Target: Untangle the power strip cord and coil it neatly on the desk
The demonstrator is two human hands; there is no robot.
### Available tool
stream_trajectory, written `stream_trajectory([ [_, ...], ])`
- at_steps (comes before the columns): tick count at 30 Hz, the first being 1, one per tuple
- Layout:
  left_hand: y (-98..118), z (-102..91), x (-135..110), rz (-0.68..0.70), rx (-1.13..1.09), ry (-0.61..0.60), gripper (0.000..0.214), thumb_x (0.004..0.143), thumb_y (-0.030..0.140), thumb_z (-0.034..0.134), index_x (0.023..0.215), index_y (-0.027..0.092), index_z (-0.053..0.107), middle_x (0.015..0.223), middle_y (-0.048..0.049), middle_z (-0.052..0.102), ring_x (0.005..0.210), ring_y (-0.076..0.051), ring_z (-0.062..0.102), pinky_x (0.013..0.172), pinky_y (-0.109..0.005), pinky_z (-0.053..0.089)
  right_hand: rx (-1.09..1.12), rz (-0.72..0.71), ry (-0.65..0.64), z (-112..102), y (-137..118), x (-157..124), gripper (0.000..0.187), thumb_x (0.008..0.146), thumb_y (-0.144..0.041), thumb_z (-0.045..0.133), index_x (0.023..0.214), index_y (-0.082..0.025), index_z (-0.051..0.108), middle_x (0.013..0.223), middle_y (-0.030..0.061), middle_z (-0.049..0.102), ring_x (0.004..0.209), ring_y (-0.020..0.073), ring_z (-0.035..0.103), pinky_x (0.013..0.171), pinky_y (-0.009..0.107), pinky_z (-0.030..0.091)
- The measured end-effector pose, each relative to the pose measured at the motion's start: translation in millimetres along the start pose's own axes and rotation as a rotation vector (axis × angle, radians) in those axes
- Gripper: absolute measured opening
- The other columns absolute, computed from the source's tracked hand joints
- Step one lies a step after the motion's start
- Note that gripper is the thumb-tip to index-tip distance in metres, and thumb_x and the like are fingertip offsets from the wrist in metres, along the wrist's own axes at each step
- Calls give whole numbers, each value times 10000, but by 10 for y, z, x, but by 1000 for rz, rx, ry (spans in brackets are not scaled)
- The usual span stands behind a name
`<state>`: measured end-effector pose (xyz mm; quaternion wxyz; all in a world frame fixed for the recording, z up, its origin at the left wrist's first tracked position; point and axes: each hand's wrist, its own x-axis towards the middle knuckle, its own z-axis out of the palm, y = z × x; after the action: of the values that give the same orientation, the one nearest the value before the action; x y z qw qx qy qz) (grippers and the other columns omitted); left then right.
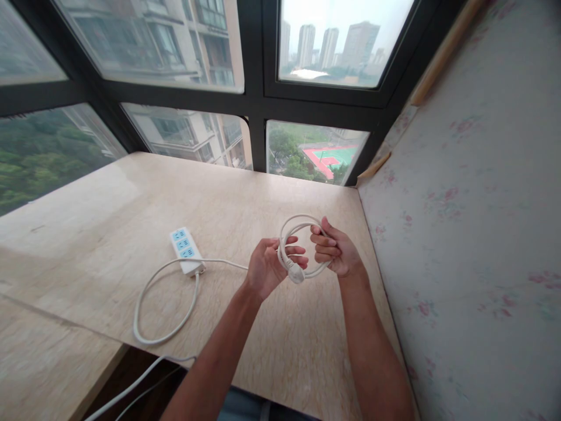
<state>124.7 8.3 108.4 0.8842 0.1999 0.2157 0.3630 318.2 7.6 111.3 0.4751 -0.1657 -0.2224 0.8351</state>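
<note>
A white power cord (283, 234) is wound into loose loops between my two hands, above the stone ledge. My right hand (339, 251) has its fingers closed round the right side of the coil. On the left side, my left hand (274, 263) holds the loops, its thumb at the cord and its other fingers reaching through the coil. The white plug (295, 272) hangs at the bottom of the loops, between the hands. From my left hand the cord runs left in a wide curve to a white power strip (187, 251) with blue socket faces, lying on the ledge.
The beige stone ledge (144, 199) spreads under my arms and meets dark window frames (258, 105) at the back. A flower-patterned wall (464, 257) stands close on the right. Another white cable (131, 389) crosses the dark gap at lower left.
</note>
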Motion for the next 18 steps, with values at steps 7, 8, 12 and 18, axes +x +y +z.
stream_trajectory([
  [7, 35, 86, 71, -119, -86, 114, 512, 922, 551, 435, 692, 121, 591, 382, 63, 364, 330, -91, 415, 465, -255, 433, -100, 72, 61, -17, 50, 55, 448, 1001, -503, 347, 801, -164, 560, 476, -122, 289, 312, 8, 29, 310, 113, 131],
  [8, 39, 83, 73, -146, -148, 106, 541, 930, 566, 407, 679, 120, 581, 385, 65, 356, 327, -81, 400, 453, -244, 422, -110, 78, 72, -22, 50, 59, 457, 999, -512, 343, 800, -164, 563, 486, -117, 311, 308, 5, 38, 305, 116, 129],
  [12, 45, 71, 83, -228, -327, 92, 573, 960, 558, 343, 625, 130, 526, 385, 71, 336, 314, -56, 378, 434, -211, 401, -140, 79, 82, -29, 62, 75, 467, 975, -542, 382, 813, -159, 593, 535, -88, 393, 310, 9, 142, 283, 123, 125],
  [18, -27, 160, 154, 14, -434, 252, 522, 990, 401, 364, 525, 166, 403, 338, 104, 195, 228, -23, 211, 325, -167, 205, -154, -148, 66, 42, 208, 165, 453, 849, -599, 582, 934, -163, 668, 709, -11, 567, 532, 70, 482, 435, 155, 425],
])
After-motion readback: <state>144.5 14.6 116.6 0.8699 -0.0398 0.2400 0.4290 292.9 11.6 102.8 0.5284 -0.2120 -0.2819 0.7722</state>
